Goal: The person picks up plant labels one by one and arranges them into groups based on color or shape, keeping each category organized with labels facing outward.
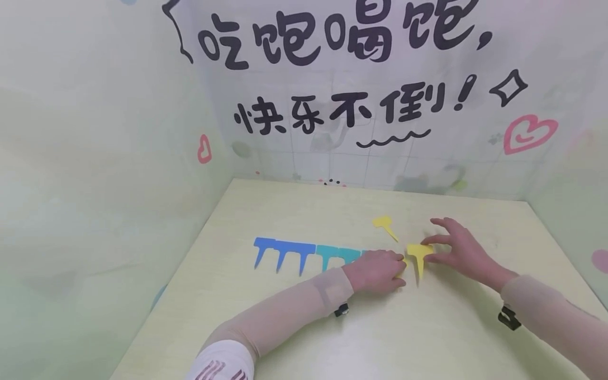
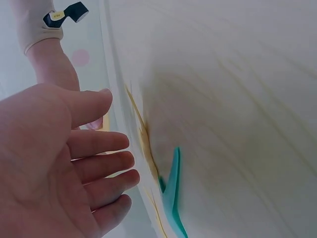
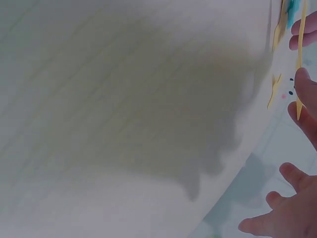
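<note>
My right hand (image 1: 467,256) pinches a yellow T-shaped plant label (image 1: 418,249) by one side of its head, between thumb and forefinger, with the pointed stem towards me. Its other fingers spread apart. To the left, my left hand (image 1: 374,270) lies palm down over the right end of a row of labels, its extended fingertips at another yellow label (image 1: 404,268), mostly hidden by the hand. The row runs from blue labels (image 1: 294,247) on the left to teal labels (image 1: 328,251), stems towards me. In the left wrist view a teal label (image 2: 172,193) shows beyond the fingers.
A loose yellow label (image 1: 382,222) lies slanted behind the hands. The pale wooden table (image 1: 223,221) meets a back wall (image 1: 294,158) with large black writing, and side walls stand left and right.
</note>
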{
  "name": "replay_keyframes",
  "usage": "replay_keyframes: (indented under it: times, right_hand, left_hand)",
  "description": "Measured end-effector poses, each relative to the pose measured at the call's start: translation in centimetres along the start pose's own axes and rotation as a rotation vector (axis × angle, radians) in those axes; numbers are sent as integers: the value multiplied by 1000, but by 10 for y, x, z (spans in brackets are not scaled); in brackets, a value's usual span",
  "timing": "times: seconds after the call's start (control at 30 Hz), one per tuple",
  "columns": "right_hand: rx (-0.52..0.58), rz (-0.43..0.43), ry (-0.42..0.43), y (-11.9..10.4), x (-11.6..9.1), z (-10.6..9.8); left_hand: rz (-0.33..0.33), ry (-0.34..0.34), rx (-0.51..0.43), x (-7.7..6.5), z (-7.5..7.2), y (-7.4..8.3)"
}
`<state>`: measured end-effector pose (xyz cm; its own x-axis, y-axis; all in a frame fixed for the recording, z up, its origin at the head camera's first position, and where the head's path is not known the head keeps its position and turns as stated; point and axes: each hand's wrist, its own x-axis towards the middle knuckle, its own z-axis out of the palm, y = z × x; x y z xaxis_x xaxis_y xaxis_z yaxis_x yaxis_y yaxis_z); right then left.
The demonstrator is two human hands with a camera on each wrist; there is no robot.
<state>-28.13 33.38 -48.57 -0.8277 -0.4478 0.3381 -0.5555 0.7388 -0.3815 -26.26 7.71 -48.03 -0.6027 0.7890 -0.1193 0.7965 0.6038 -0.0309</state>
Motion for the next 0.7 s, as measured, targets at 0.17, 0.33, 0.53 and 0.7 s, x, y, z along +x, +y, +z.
replay_keyframes:
  times: [0.17,0.33,0.53,0.7]
  right_hand:
    - [24,15,-7,-3,-10,6]
    - [34,33,-17,-2,-21,9]
    - [-8,30,-28,0,-28,15]
    - [-49,-5,-14,-1,-29,19]
  left_hand:
    - [-7,-3,11,-4,1,-1]
    - [-3,-16,5,-4,2,-1]
    - [-2,-22,10,-4,6,-2]
    - [-11,-25,-4,-4,6,-3]
